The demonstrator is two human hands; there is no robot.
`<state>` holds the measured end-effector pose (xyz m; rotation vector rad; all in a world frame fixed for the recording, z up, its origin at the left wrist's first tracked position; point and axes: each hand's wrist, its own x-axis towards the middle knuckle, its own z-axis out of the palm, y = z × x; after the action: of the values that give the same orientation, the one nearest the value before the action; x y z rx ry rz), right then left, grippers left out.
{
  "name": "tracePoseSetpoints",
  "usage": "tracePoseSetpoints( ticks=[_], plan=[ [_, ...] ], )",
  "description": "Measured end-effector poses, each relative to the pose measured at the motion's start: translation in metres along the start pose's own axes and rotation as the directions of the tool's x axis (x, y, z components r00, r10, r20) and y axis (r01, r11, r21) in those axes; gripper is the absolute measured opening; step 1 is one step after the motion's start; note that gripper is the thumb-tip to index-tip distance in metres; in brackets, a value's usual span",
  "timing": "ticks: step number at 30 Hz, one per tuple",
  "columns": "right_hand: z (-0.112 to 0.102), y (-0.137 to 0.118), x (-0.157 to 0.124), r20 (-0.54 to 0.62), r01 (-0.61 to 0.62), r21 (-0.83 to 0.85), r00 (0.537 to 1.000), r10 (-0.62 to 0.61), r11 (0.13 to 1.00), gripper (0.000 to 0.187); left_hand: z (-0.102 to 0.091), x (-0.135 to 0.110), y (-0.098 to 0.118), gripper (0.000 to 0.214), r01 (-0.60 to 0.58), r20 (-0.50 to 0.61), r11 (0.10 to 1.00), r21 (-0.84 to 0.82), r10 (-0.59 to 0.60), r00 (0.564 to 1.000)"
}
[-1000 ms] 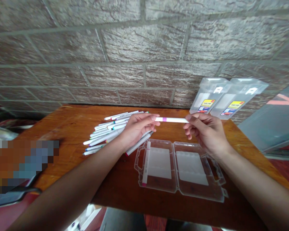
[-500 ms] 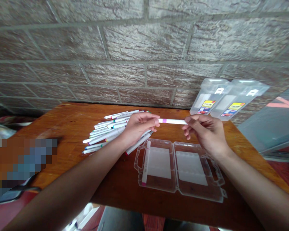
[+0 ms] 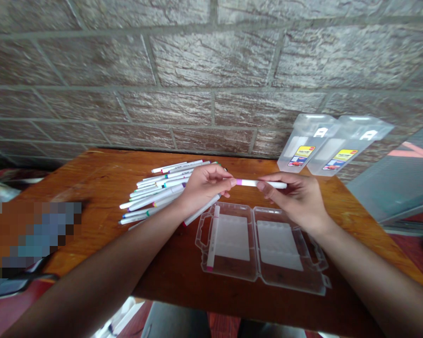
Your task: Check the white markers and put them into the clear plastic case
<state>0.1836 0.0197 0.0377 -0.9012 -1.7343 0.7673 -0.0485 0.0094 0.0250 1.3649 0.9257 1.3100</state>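
Between my two hands is a white marker (image 3: 247, 183) with a purple band, held level above the table. My left hand (image 3: 207, 185) pinches its left end, by the purple band. The fingers of my right hand (image 3: 296, 195) close around the right part, with the white tip sticking out past them. Under and left of my left hand lies a loose pile of white markers (image 3: 155, 198) with coloured ends. An opened clear plastic case (image 3: 256, 244) lies flat below my hands. In its left half, along the left side, rests one marker (image 3: 213, 239) with a magenta end.
Two clear plastic cases (image 3: 333, 145) with yellow labels stand at the table's back right, against the brick wall (image 3: 211, 61). The wooden table (image 3: 102, 197) has its front edge close to my legs. A blurred-out patch covers the far left.
My right hand has slid left along the marker, so its right end now sticks out. The marker's right end has dipped slightly. My left hand stays nearly in place.
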Motion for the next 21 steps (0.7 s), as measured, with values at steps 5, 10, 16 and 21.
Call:
tracePoseSetpoints(
  ticks=[5,10,16,21],
  plan=[
    [0.000,0.004,-0.002,0.095,0.086,-0.186,0.993,-0.069,0.979,0.014,0.000,-0.001,-0.005,0.026,-0.010,0.092,0.996,0.088,0.002,0.996],
    [0.000,0.005,-0.003,0.182,0.191,-0.289,0.973,-0.142,0.938,0.016,-0.001,-0.003,-0.011,0.023,-0.061,0.130,0.976,0.207,0.035,0.991],
    [0.001,0.000,-0.005,0.225,0.255,-0.341,0.957,-0.185,0.905,0.015,0.000,-0.006,-0.012,0.021,-0.123,0.178,0.948,0.294,0.072,0.981],
    [0.001,0.001,-0.006,0.236,0.260,-0.354,0.954,-0.183,0.898,0.018,0.004,-0.008,-0.007,0.019,-0.132,0.200,0.949,0.285,0.076,0.977]
  ],
)
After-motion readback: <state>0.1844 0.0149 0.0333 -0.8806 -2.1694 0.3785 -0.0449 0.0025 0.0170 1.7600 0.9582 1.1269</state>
